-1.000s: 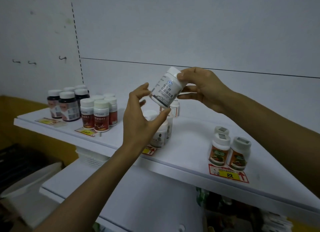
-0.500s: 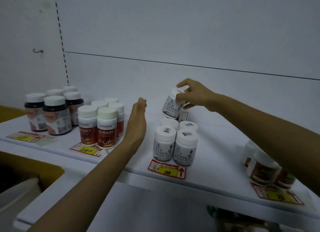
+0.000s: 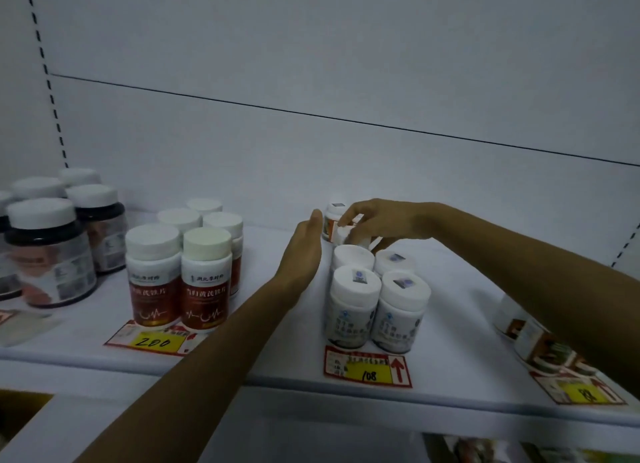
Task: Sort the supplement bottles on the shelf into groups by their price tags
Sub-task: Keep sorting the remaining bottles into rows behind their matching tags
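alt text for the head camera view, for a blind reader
On a white shelf, the person's right hand grips a white supplement bottle just behind four white bottles that stand above a price tag marked 108. The left hand is open beside them. Further left, red-labelled bottles stand above a tag marked 200.

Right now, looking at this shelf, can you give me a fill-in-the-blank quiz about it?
1. The price tag in front of the red-labelled bottles reads ___.
2. The next tag, in front of the white bottles, reads ___.
3. The right hand grips a rear bottle; the left hand, fingers straight, holds ___.
Missing words: 200; 108; nothing.
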The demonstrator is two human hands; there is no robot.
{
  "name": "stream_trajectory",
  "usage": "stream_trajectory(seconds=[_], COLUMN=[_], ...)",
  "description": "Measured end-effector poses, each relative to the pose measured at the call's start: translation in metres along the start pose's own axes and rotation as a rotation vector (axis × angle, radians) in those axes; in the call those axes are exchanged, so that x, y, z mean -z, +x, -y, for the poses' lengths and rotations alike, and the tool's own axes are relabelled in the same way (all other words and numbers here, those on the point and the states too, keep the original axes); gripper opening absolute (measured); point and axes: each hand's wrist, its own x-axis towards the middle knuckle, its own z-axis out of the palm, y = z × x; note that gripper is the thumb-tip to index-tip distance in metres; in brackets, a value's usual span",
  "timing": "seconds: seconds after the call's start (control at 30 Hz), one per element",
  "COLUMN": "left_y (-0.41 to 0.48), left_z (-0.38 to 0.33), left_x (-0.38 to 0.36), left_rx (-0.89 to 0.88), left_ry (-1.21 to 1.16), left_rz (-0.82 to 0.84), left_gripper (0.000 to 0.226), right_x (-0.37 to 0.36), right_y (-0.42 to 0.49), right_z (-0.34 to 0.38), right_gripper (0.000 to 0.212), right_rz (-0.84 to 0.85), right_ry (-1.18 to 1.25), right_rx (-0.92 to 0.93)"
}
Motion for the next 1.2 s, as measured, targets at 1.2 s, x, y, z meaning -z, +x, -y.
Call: stream_trajectory(seconds=[1.2], left_y=[0.013], left_z=[0.024], left_x=[-0.004], left_rx=[-0.285], left_ry=[0.117], left_rz=[-0.189], left_gripper=[0.029], right_x=[0.026], right_y=[0.057], right_z=[-0.043], right_gripper=[0.030], right_rz=[-0.462], right_ry=[-0.109], right_rx=[0.012])
